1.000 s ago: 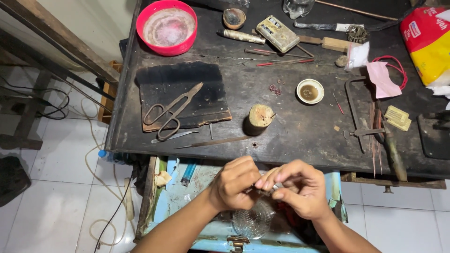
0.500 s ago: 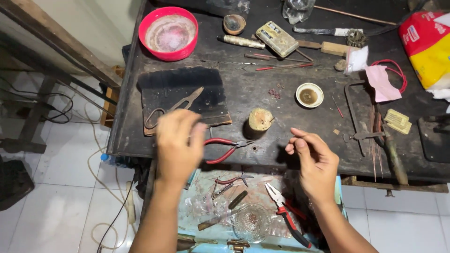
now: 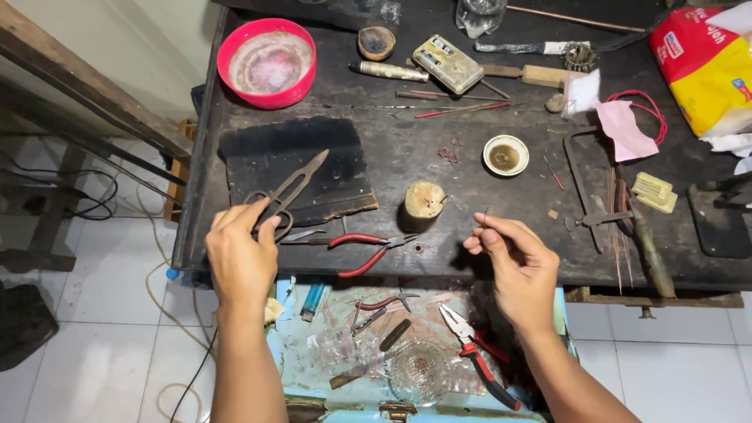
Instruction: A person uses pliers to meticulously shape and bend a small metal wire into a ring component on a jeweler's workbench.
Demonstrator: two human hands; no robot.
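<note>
Head view: left hand [image 3: 243, 258] fingers touch metal shears [image 3: 286, 196] handles.

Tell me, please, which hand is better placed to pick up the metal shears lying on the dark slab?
The left hand: its fingers already rest on the shears' loop handles. The right hand is away to the right, pinching a small wire piece.

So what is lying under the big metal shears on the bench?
A dark slab lies under the shears' blades. The left hand covers the handle loops, so what is beneath them is hidden.
</note>
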